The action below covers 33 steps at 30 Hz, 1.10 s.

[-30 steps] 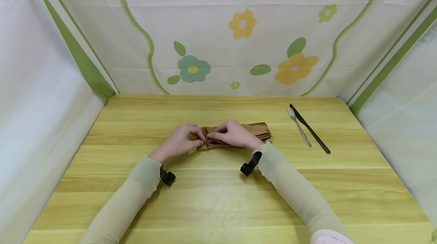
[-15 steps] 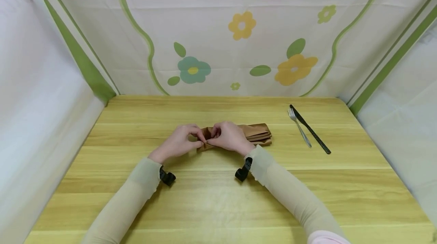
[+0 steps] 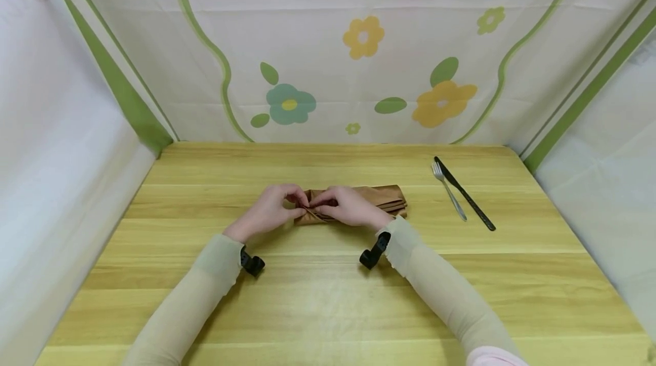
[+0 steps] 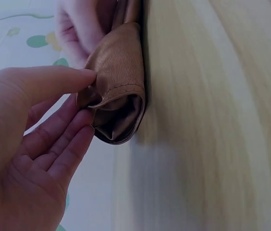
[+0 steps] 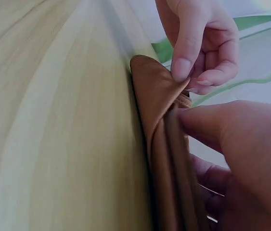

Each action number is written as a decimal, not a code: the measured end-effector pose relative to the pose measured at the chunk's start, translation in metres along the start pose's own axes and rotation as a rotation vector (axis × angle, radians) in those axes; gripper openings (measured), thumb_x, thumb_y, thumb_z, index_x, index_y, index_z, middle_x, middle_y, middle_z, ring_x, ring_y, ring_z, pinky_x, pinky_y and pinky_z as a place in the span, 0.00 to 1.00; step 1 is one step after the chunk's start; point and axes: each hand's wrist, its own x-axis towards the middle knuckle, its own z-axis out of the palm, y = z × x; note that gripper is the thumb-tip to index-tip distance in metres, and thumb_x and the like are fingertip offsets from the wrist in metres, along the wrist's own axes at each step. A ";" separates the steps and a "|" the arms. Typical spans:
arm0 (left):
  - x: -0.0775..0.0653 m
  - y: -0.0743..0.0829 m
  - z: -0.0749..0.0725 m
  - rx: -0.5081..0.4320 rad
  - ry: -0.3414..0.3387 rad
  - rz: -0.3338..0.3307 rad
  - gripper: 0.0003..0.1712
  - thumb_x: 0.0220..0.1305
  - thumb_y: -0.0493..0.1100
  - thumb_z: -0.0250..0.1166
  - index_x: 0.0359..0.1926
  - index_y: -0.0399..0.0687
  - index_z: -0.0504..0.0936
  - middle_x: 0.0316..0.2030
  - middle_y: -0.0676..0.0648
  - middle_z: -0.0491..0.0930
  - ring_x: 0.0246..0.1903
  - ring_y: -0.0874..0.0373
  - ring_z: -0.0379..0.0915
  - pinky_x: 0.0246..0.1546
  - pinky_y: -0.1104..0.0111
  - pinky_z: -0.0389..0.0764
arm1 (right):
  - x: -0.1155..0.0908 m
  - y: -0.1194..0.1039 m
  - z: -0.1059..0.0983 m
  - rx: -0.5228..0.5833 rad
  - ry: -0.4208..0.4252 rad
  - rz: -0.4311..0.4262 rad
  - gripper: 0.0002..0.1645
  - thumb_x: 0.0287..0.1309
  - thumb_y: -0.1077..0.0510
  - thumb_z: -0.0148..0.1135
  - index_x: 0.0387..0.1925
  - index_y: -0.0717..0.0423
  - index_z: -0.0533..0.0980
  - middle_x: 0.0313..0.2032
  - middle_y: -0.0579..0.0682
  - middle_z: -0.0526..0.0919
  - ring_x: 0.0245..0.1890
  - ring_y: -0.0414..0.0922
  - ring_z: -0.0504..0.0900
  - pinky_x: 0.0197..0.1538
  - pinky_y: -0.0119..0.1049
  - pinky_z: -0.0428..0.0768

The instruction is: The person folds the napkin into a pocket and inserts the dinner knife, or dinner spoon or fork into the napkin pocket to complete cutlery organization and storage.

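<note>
A brown cloth napkin point(image 3: 385, 193), folded into a long layered strip, lies across the middle of the table. At its left end my left hand point(image 3: 270, 212) pinches the upper edge between thumb and fingers. The left wrist view shows that end of the napkin point(image 4: 122, 62) curled into an open loop with a stitched hem. My right hand point(image 3: 351, 207) grips the folded layers just to the right, its thumb and fingers close to the left fingertips. In the right wrist view a corner flap of the napkin point(image 5: 152, 94) is drawn over the lengthwise folds.
To the right of the napkin lie a silver fork point(image 3: 452, 193) and a black-handled knife point(image 3: 467, 195), close together and slanting. The wooden table point(image 3: 318, 297) meets a white flowered cloth point(image 3: 328, 70) at its back edge; white cloth also hangs at both sides.
My right hand shifted left and turned at the napkin's left end, then came back a little right. The left hand keeps its pinch there. Fork and knife stay put.
</note>
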 end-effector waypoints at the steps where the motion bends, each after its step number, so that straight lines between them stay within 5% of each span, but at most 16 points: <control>1: 0.000 0.000 0.000 0.001 -0.001 -0.001 0.09 0.63 0.31 0.72 0.40 0.48 0.86 0.40 0.54 0.83 0.43 0.56 0.79 0.49 0.55 0.80 | 0.000 0.001 0.000 -0.008 -0.016 -0.029 0.16 0.71 0.57 0.63 0.57 0.48 0.84 0.46 0.42 0.84 0.42 0.39 0.77 0.45 0.37 0.77; 8: 0.004 -0.003 0.003 0.006 -0.003 -0.010 0.08 0.63 0.30 0.72 0.40 0.45 0.85 0.39 0.52 0.83 0.40 0.58 0.79 0.45 0.58 0.82 | -0.002 0.005 0.002 -0.081 -0.033 -0.114 0.19 0.68 0.57 0.66 0.60 0.47 0.83 0.36 0.43 0.78 0.35 0.42 0.70 0.38 0.36 0.70; 12: 0.007 -0.004 0.008 0.044 0.024 -0.014 0.08 0.62 0.32 0.74 0.39 0.46 0.84 0.39 0.50 0.80 0.39 0.55 0.78 0.43 0.59 0.81 | -0.014 0.007 -0.008 -0.027 -0.034 -0.063 0.21 0.67 0.55 0.68 0.60 0.49 0.82 0.44 0.44 0.81 0.38 0.39 0.76 0.41 0.35 0.77; 23: 0.009 -0.005 0.014 0.182 0.000 -0.066 0.09 0.65 0.38 0.72 0.47 0.45 0.90 0.38 0.53 0.80 0.37 0.59 0.75 0.39 0.64 0.79 | -0.087 0.035 -0.065 -0.134 0.099 0.113 0.21 0.52 0.55 0.81 0.49 0.53 0.87 0.39 0.43 0.82 0.38 0.42 0.78 0.43 0.43 0.78; 33: -0.002 0.005 0.014 0.220 -0.070 0.006 0.16 0.57 0.43 0.80 0.46 0.49 0.90 0.39 0.53 0.82 0.37 0.57 0.74 0.39 0.62 0.77 | -0.129 0.049 -0.072 -0.235 0.135 0.122 0.18 0.53 0.61 0.80 0.47 0.52 0.87 0.46 0.48 0.82 0.45 0.48 0.80 0.46 0.47 0.81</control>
